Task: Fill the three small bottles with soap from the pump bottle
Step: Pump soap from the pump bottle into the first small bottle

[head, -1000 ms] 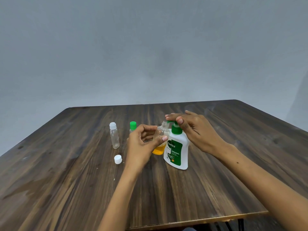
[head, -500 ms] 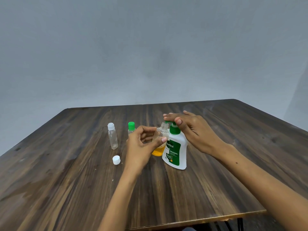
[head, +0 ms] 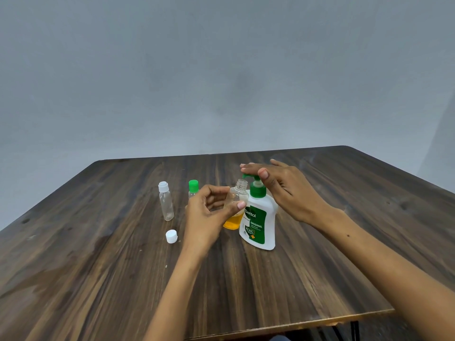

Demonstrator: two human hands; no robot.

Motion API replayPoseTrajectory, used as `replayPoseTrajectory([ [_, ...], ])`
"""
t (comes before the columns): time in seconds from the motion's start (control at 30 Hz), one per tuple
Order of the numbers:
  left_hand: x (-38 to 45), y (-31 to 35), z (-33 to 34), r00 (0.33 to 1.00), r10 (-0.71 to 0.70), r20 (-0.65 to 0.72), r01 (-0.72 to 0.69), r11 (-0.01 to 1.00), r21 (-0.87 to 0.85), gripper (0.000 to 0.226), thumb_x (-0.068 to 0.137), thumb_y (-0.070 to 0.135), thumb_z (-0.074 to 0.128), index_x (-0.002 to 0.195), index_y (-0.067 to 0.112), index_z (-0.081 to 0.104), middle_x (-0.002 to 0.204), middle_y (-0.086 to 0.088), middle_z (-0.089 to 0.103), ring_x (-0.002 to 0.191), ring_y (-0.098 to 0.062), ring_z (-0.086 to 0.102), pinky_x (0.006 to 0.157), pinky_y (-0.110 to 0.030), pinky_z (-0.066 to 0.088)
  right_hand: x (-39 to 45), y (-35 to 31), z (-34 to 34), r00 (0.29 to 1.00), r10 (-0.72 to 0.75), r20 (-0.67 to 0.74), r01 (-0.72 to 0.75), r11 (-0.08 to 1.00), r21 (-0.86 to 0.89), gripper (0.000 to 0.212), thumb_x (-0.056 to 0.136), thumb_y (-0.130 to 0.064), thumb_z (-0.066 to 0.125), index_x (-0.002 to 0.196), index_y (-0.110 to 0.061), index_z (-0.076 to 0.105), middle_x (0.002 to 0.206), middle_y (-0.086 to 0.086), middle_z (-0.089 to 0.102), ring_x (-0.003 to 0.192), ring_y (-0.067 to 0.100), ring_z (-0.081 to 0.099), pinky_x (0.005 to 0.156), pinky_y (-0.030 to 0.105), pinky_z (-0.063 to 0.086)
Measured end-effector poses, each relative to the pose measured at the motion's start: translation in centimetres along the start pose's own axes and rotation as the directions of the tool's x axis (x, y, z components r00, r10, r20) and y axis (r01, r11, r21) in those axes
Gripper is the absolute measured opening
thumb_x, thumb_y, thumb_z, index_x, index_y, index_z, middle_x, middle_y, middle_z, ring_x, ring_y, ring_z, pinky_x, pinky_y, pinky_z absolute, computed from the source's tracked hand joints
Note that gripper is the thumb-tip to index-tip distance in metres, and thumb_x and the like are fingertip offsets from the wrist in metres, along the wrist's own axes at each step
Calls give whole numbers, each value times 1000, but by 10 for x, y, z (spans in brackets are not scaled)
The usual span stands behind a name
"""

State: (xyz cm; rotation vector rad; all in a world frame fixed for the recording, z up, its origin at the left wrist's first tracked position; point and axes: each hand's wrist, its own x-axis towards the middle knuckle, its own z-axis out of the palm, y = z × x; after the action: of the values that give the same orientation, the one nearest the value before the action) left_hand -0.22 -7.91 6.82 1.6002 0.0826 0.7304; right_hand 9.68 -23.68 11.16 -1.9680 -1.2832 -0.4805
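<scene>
Pinching the open small bottle [head: 238, 193], left hand [head: 209, 215]; right hand [head: 283, 185] flat on pump bottle [head: 259, 217].

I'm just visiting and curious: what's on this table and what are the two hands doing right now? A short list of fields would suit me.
Surface: dark wooden table
Left hand: holds the open clear small bottle, partly filled with orange soap
Right hand: flat fingers rest on the green pump head of the white pump bottle
Loose white cap: on the table, near the left hand
White-capped clear bottle: upright, looks empty
Green-capped small bottle: upright, partly hidden behind the left hand
</scene>
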Motion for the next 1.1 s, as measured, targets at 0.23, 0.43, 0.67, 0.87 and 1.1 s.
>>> replayPoseTrajectory([
  [0.23, 0, -3, -1, 1000, -5, -4, 5, 1000, 1, 33, 67, 15, 85, 94, 21, 66, 98, 2, 74, 95, -11, 71, 81, -22, 56, -2, 0, 4, 1000, 17, -14, -16, 1000, 25, 87, 89, -76, 8, 119, -21, 68, 125, -8, 65, 124, 4, 54, 112, 41, 32],
  [0.43, 0, -1, 0, 1000, -4, -1, 4, 1000, 10, 34, 67, 15, 85, 95, 20, 67, 98, 2, 74, 93, -9, 71, 80, -21, 57, 0, 1, 0, 1000, -3, 2, 3, 1000, 5, 89, 89, -76, 6, 124, -18, 65, 129, -6, 63, 126, 6, 52, 114, 39, 30],
  [0.67, 2, -4, -2, 1000, -14, -9, 14, 1000, 15, 35, 66, 19, 85, 95, 21, 66, 98, 3, 73, 94, -10, 70, 80, -21, 57, -2, 1, 4, 1000, 9, -17, -9, 999, 39, 88, 88, -76, 8, 118, -19, 68, 125, -6, 65, 123, 7, 55, 112, 38, 32],
  [0.87, 1, -2, -1, 1000, -11, -7, 11, 1000, 24, 34, 68, 17, 84, 95, 21, 66, 99, 4, 73, 94, -9, 70, 80, -20, 57, 1, 0, -1, 1000, 2, 6, -2, 1000, 19, 91, 87, -77, 5, 123, -18, 65, 130, -6, 62, 126, 5, 52, 114, 37, 28],
  [1.1, 2, -2, -3, 1000, -1, -11, 1, 1000, 22, 33, 68, 16, 84, 95, 21, 66, 97, 5, 73, 93, -7, 70, 77, -17, 55, -2, 1, 5, 999, 20, -26, -18, 998, 68, 85, 89, -75, 10, 116, -20, 69, 124, -9, 65, 122, 3, 54, 113, 40, 31],
])
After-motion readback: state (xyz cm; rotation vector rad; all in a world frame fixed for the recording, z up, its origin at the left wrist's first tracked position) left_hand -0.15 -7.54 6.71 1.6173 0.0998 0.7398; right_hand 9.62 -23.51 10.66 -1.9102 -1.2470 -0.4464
